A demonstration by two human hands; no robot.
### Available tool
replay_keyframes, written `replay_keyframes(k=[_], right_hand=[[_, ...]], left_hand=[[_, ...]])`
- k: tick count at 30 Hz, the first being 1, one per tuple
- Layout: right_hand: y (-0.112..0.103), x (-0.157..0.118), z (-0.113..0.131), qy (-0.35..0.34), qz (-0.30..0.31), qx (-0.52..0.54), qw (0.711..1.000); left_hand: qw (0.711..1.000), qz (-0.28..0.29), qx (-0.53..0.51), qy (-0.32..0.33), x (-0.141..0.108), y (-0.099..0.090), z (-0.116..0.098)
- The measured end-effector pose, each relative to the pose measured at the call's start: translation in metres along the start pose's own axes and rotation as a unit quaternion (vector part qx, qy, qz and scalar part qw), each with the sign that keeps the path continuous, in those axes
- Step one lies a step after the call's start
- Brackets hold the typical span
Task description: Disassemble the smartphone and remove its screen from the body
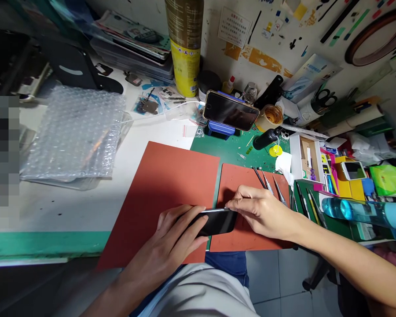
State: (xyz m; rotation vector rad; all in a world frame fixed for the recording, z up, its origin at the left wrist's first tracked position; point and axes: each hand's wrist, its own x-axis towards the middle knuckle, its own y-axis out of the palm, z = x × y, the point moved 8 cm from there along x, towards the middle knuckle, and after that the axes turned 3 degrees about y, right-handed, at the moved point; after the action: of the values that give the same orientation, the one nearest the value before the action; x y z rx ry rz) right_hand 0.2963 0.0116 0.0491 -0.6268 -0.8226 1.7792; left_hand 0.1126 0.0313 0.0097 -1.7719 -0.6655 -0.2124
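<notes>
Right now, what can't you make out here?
In the head view:
- Left end of the held phone: hidden by your left hand.
- Anything pinched in your right hand: covered by its grip.
- Top of the tall can: cropped by the upper edge.
- Print on the wall notice: too small.

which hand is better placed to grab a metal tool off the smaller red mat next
Probably the right hand: it is beside the metal tools, while the left hand is farther off, holding the dark device.

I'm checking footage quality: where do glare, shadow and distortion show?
Head view: glints speckle the bubble wrap; head view: dark shadow beside the right hand on the right mat; head view: the blue bottle seems stretched sideways.
</notes>
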Motion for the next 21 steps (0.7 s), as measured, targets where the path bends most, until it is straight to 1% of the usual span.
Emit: replay_keyframes(k=[6, 9, 13, 17, 21], right_hand=[[-0.01, 0.008, 0.0, 0.049, 0.007, 0.055, 0.997], [-0.011, 0.009, -0.002, 0.073, 0.015, 0.08, 0.994], [-0.011, 0.01, -0.004, 0.106, 0.04, 0.103, 0.988], [-0.01, 0.01, -0.004, 0.125, 0.056, 0.125, 0.983], [-0.009, 0.008, -0.004, 0.142, 0.057, 0.133, 0.979]], left_hand=[[1.0, 0.006, -0.009, 0.0, -0.002, 0.0, -0.001], [1.0, 0.007, -0.007, -0.004, -0.003, 0.001, -0.003], [1.0, -0.004, -0.001, -0.016, -0.004, 0.001, -0.007], [0.999, -0.017, 0.02, -0.019, 0.0, 0.002, -0.017], [0.999, -0.032, 0.02, -0.027, 0.008, 0.003, -0.031]])
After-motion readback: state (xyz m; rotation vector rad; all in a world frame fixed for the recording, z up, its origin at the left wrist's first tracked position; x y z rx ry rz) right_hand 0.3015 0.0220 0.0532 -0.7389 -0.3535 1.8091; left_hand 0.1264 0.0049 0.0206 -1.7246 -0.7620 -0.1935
